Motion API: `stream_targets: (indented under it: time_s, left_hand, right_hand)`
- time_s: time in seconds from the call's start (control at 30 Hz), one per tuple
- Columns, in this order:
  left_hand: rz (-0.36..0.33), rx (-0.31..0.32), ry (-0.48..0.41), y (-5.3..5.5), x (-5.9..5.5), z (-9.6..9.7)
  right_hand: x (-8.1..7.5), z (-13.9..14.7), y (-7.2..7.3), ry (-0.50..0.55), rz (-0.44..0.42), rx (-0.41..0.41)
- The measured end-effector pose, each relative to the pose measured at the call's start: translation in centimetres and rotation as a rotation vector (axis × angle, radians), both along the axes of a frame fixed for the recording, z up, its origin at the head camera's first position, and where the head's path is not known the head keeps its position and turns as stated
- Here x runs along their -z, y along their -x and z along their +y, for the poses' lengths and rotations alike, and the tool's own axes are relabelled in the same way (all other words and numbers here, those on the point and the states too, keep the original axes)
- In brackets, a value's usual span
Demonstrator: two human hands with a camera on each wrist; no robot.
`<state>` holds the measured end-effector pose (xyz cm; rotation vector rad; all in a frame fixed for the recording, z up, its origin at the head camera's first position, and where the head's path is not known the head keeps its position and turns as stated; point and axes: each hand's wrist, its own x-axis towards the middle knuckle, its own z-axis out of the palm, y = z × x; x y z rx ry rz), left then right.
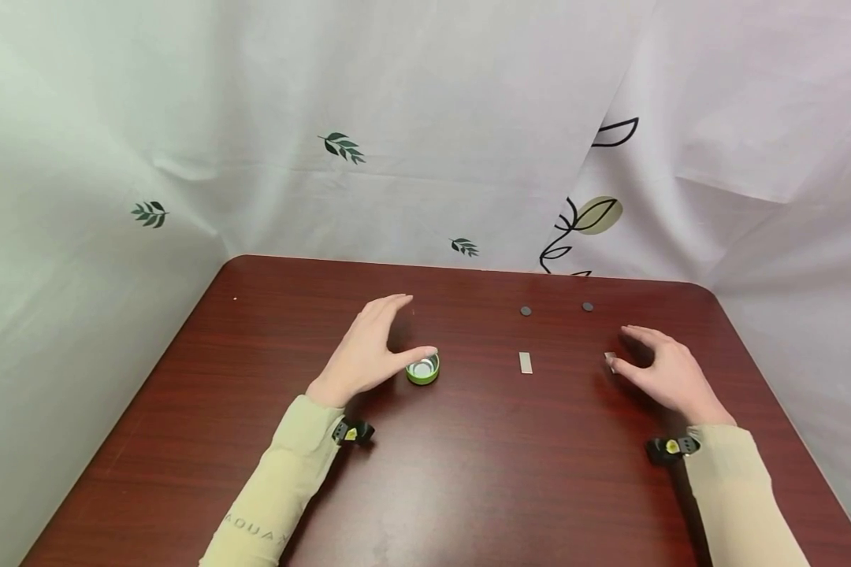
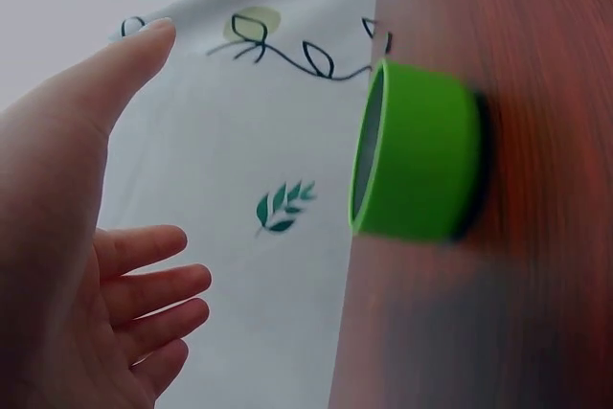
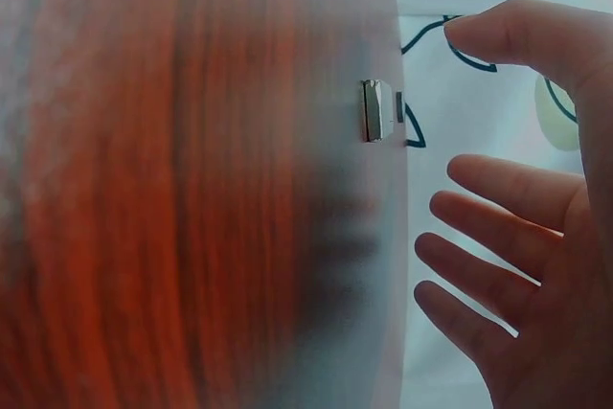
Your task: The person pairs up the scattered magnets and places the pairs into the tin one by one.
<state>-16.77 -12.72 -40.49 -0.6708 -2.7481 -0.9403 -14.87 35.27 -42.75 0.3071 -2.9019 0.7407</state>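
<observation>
My left hand [image 1: 365,346] hovers over the table with fingers spread and holds nothing. Just beyond its thumb is a small, round, bright green cap [image 1: 422,378], hollow side up with a pale inside; the left wrist view shows its green wall [image 2: 426,155] apart from the hand [image 2: 86,227]. On the right, my other hand [image 1: 670,374] is also spread above the table, gripping nothing. By its thumb lies a small flat silvery rectangle [image 1: 609,359], partly covered in the head view. This shiny piece [image 3: 374,112] appears clear of the fingers in the right wrist view.
A second pale rectangle [image 1: 525,363] lies between the hands. Two dark round discs [image 1: 525,312] [image 1: 587,307] are farther back. The reddish-brown wooden table [image 1: 468,472] ends at a white patterned cloth [image 1: 411,102] hanging behind and at both sides.
</observation>
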Motion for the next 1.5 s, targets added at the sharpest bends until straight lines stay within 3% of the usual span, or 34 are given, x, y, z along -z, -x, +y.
stream_targets:
  time_s: [0.37, 0.83, 1.5]
  left_hand:
    - [-0.014, 0.085, 0.005, -0.1, -0.4, 3.6]
    - [0.019, 0.168, 0.045, -0.6, -0.2, 7.6]
    - [-0.006, 0.269, 0.144, -0.2, 1.6, 13.3]
  right_hand:
    - [0.2, 0.1, 0.0, 0.021, 0.013, -0.03]
    - [0.0, 0.2, 0.0, 0.023, 0.033, -0.067]
    - [-0.1, 0.0, -0.3, 0.027, -0.047, -0.07]
